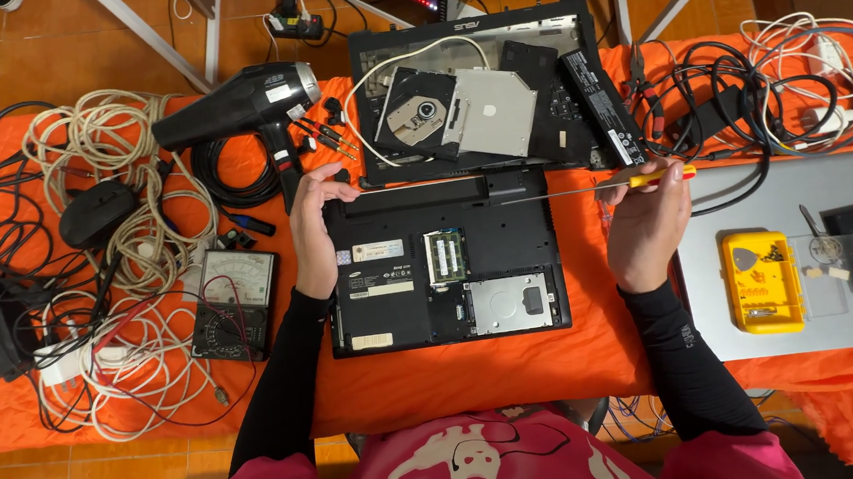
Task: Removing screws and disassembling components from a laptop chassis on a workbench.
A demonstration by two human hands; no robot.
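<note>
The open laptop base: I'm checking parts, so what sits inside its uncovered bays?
Inside the laptop base, a green memory module and a silver drive bay show. The rest is hidden under the black cover. The left hand rests at its edge.

I have one view only, from the camera on my head, looking almost straight down on the surface [476, 376] from above my chest. It sits high enough to take in the whole width of the orange cover and some floor tiles at 12 and 6 o'clock. My laptop [445, 263] lies at centre, my left hand [312, 239] at 9 o'clock of it, my right hand [648, 224] at 3 o'clock.
</note>
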